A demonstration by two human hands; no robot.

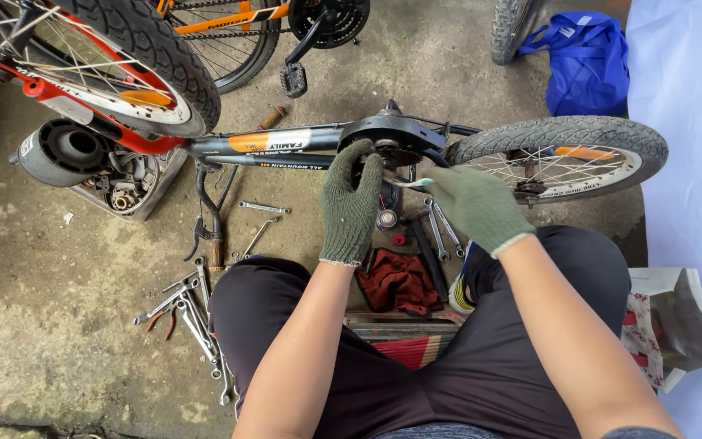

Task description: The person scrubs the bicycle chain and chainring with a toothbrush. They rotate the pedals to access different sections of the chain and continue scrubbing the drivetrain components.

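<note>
A small bicycle lies on its side on the concrete, its grey frame tube (286,148) and black chain guard (392,130) in front of me. My left hand (351,203), in a green knit glove, rests on the crank area below the chain guard. My right hand (474,205), also gloved, pinches a thin metal tool (409,182) whose tip points at the crank hub. The bicycle's rear wheel (562,150) lies to the right.
Several wrenches (192,313) lie scattered on the floor at my left knee, more (440,223) under the bike. A red rag (396,280) sits between my legs. A second bicycle's wheel (115,61), a box of parts (127,187), a blue bag (587,61) and an open paper bag (676,321) surround me.
</note>
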